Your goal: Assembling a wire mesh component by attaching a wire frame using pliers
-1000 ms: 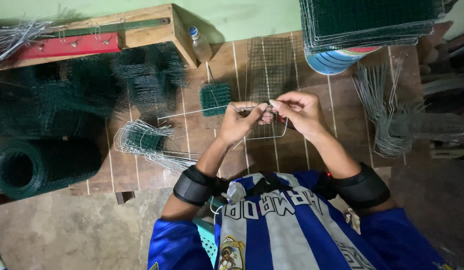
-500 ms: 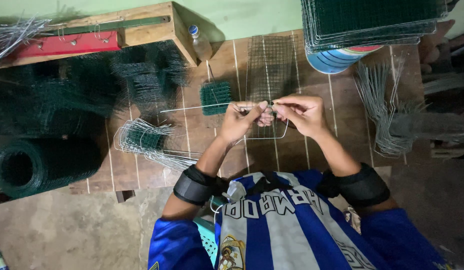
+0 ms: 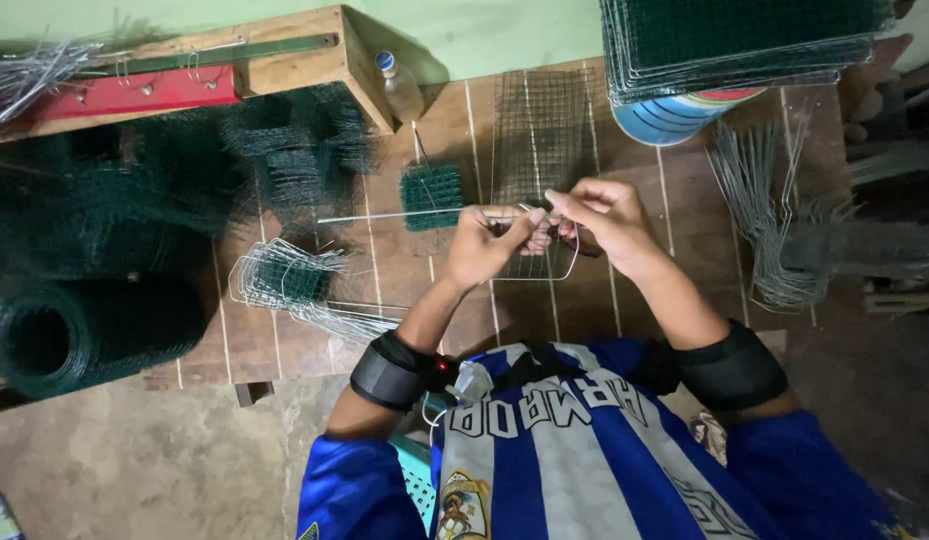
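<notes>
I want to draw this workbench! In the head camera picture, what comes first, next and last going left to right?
Roll of green mesh → bundle of bent wires → left hand → right hand → pile of wire hooks.

Thin bare metal wire point(image 3: 405, 216), bright, smooth, pinched in left hand point(image 3: 490, 245) and right hand point(image 3: 605, 215). Wire mesh panel point(image 3: 538, 135) beneath: dull grey metal grid. Workbench point(image 3: 625, 300): brown wooden planks, matt, worn. Mesh roll point(image 3: 80, 335): dark green coated wire, matt. Bottle point(image 3: 398, 87): clear plastic, glossy, blue cap. Wooden box point(image 3: 285, 65): raw pale wood. Armbands point(image 3: 390, 372): black cloth, matt
</notes>
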